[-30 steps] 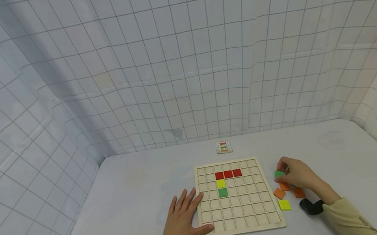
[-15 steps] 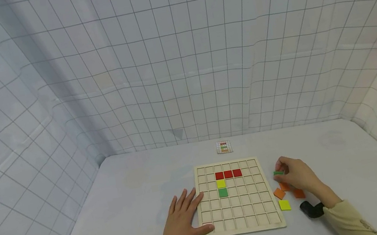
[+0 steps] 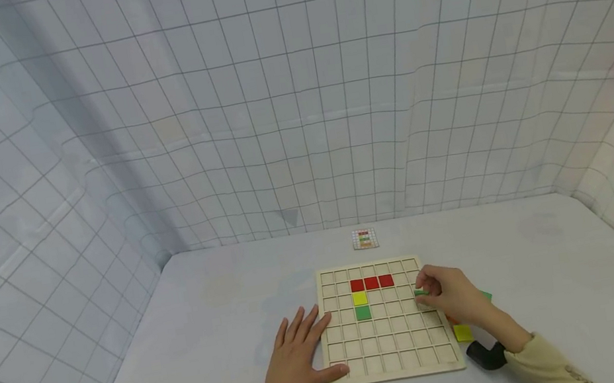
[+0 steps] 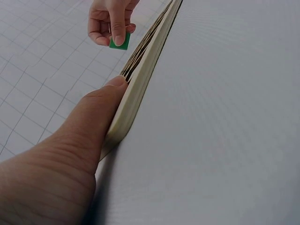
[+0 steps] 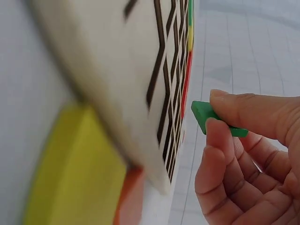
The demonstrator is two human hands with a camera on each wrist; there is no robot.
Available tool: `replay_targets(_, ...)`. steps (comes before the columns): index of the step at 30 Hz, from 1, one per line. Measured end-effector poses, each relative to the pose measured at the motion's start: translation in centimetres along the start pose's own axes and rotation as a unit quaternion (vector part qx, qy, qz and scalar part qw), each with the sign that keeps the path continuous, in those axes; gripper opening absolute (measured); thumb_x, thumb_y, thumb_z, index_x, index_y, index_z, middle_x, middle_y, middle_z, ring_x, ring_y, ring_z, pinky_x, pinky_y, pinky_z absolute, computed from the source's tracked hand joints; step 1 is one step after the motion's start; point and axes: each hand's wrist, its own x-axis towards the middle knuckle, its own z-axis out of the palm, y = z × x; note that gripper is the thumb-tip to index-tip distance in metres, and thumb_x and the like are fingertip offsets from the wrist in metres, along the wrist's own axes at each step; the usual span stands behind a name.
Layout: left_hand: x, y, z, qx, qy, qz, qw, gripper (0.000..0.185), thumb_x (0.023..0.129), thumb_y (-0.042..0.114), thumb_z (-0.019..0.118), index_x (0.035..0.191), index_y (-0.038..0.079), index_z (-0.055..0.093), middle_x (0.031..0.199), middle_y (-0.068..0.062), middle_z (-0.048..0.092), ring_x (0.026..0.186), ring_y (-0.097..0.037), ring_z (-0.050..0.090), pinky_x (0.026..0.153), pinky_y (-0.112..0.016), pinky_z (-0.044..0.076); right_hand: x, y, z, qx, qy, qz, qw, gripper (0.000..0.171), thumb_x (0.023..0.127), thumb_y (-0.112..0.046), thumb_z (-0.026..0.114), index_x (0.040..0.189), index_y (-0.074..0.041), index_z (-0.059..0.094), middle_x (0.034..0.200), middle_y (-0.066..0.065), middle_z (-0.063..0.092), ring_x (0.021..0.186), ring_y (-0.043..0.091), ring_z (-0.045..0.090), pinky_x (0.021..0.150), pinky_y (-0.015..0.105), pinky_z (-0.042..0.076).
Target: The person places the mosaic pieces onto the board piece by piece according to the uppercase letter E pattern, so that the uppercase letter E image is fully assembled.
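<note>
Wooden grid board (image 3: 395, 365) on the white bench (image 3: 214, 327), no legible writing. Seated tiles: three red (image 3: 372, 283), one yellow (image 3: 360, 299), one green (image 3: 363, 313). The right hand (image 3: 450, 296) pinches a green tile (image 3: 421, 292) between thumb and fingertip above the board's right columns. The left hand (image 3: 297, 357), fingers flat and spread, presses the board's near-left edge. A loose yellow tile (image 3: 462, 332) lies right of the board; a small pattern card (image 3: 365, 239) lies beyond its far edge.

right hand (image 3: 453, 297) (pinching green tile (image 3: 421, 292)) moved over board (image 3: 395, 365)
</note>
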Motion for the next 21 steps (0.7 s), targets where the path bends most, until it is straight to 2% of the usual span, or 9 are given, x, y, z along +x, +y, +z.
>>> replay_targets(6,0.0,0.0,0.1,-0.004,-0.001,-0.002,1.0000,0.091,0.077,0.078,0.049,0.148,0.023,0.036,0.154,-0.001,0.026,0.142,-0.026,0.014,0.110,-0.051,0.005,0.6,-1.3,1.6,0.023,-0.023,-0.040,0.999,0.021,0.077,-0.003,0.078,0.083,-0.012,0.060,0.070,-0.010,0.052,0.061,0.005,0.047,0.054,0.022,0.044)
replay_targets(11,0.0,0.0,0.0,-0.005,-0.007,-0.006,0.9999,0.091,0.077,0.078,0.049,0.149,0.023,0.035,0.154,-0.001,0.026,0.142,-0.026,0.014,0.110,-0.051,0.005,1.3,-2.6,2.7,0.027,-0.053,-0.068,0.996,0.018,0.079,0.005,0.072,0.083,-0.010,0.062,0.075,-0.008,0.055,0.065,0.006,0.050,0.057,0.022,0.046)
replay_targets(17,0.0,0.1,0.0,0.005,-0.011,-0.009,0.9999,0.091,0.077,0.079,0.047,0.149,0.024,0.036,0.154,-0.001,0.027,0.142,-0.026,0.014,0.110,-0.051,0.005,1.8,-3.6,3.6,0.034,-0.085,-0.055,0.994,0.014,0.082,0.007,0.066,0.086,-0.006,0.065,0.081,-0.005,0.060,0.069,0.008,0.051,0.061,0.023,0.047)
replay_targets(21,0.0,0.1,0.0,0.006,-0.012,-0.009,0.9999,0.091,0.077,0.079,0.047,0.149,0.025,0.035,0.154,0.000,0.027,0.142,-0.026,0.014,0.110,-0.051,0.005,1.9,-3.8,4.0,0.016,-0.082,-0.042,0.996,0.014,0.082,0.004,0.067,0.085,-0.009,0.066,0.078,-0.008,0.058,0.067,0.008,0.050,0.059,0.023,0.046)
